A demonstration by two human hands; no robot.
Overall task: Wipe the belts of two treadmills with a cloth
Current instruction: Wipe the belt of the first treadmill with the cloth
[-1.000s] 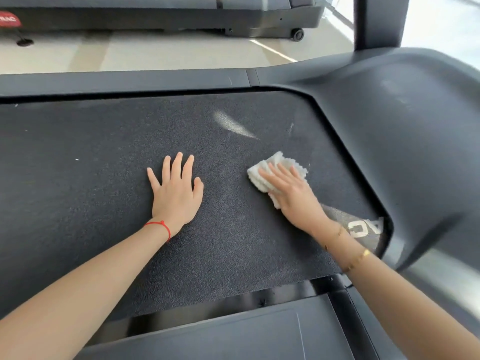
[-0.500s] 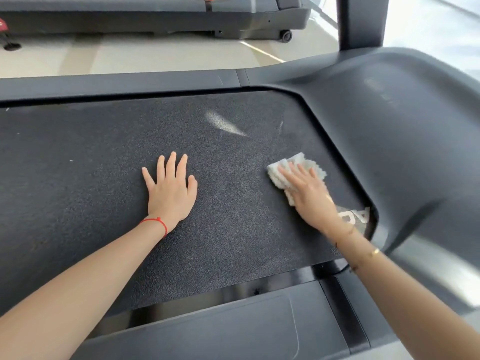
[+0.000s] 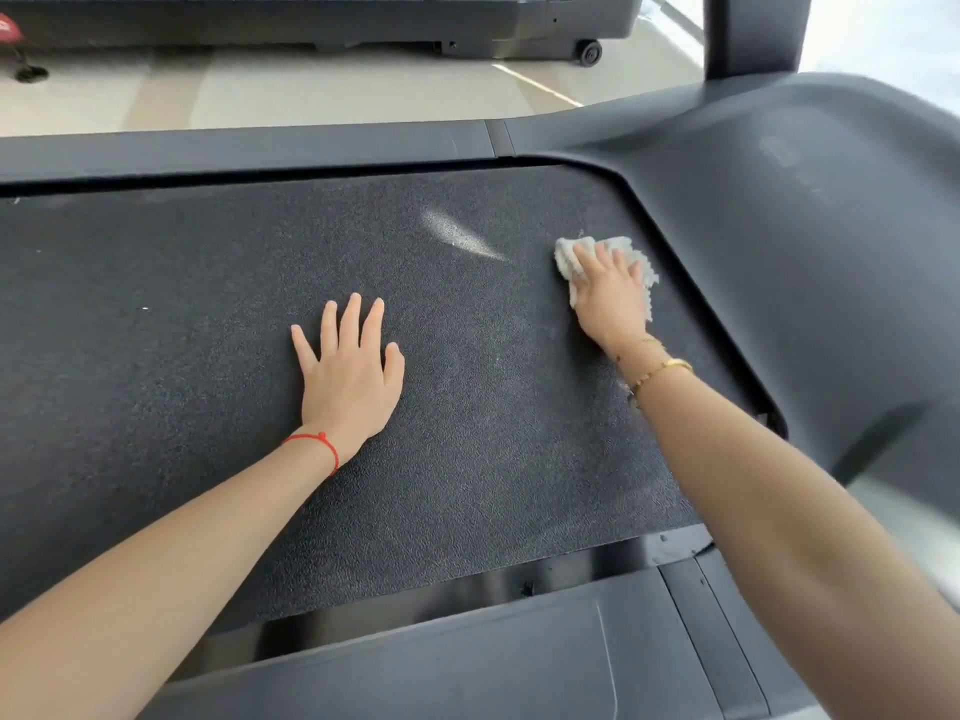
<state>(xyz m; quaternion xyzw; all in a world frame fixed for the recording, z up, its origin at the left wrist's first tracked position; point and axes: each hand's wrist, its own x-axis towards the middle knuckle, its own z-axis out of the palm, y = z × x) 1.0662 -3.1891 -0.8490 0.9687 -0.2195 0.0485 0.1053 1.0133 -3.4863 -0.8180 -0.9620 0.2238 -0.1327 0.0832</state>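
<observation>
The dark, rough-textured treadmill belt [image 3: 208, 356] ran with its long axis left to right across the view, and both hands were down on it. The left hand [image 3: 348, 376] lay flat, fingers straight and slightly spread, palm pressing the belt, grasping nothing; a thin red string bracelet [image 3: 319, 441] circled that wrist. Off to its right, the right hand [image 3: 610, 293] pressed a small crumpled white cloth [image 3: 641, 262] against the belt with extended fingers, the cloth bunched beneath them and poking out ahead and to the right. The cloth sat close against the curved dark grey plastic motor cover [image 3: 805, 252] just to the right of that hand. A gold bracelet [image 3: 660, 368] showed on the right wrist.

Compared with a second earlier, the right hand and cloth had swept up and away from the person, towards the far right corner of the belt, while the left hand had held its spot. The white lettering on the belt beside the right wrist, seen earlier, was now covered by the forearm. A pale streak [image 3: 457, 236] lay on the belt just left of the cloth. Beyond the far side rail [image 3: 244, 148], a second treadmill's black base [image 3: 363, 23] stood on the pale floor [image 3: 311, 90]; no writing could be read.
</observation>
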